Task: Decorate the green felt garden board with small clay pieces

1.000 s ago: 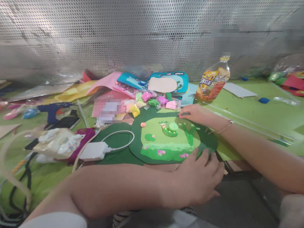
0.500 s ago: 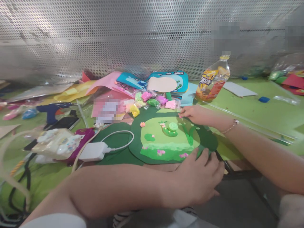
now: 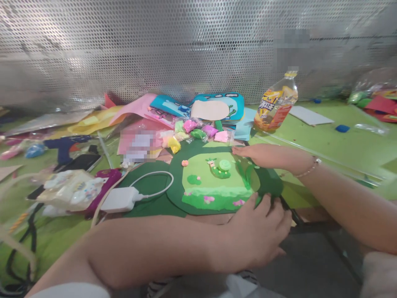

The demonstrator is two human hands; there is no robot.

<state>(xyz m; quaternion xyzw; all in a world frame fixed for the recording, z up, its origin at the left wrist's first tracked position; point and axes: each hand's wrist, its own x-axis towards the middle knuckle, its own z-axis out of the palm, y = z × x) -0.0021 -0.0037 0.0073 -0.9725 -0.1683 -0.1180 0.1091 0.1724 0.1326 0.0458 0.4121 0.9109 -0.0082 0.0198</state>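
Observation:
A dark green round craft board (image 3: 173, 182) lies before me with a light green clay scene (image 3: 214, 182) on it, showing a clay snail (image 3: 221, 169) and small pink flowers. My left hand (image 3: 259, 236) reaches across from the left, its fingers curled on the board's near right edge. My right hand (image 3: 263, 155), with a bracelet at the wrist, lies on the board's upper right part. Its fingers are stretched out flat towards the left, next to the green clay stems (image 3: 246, 176).
Small bags of coloured clay (image 3: 198, 132) and coloured paper sheets (image 3: 136, 109) lie behind the board. A drink bottle (image 3: 274, 103) leans at the back right. A white charger with cable (image 3: 119, 198), a phone (image 3: 77, 163) and a glue gun (image 3: 66, 145) lie to the left. A perforated metal wall (image 3: 186, 49) stands behind.
My right hand has slid a little down and right onto the board and lies flatter. My left hand stays on the board's edge.

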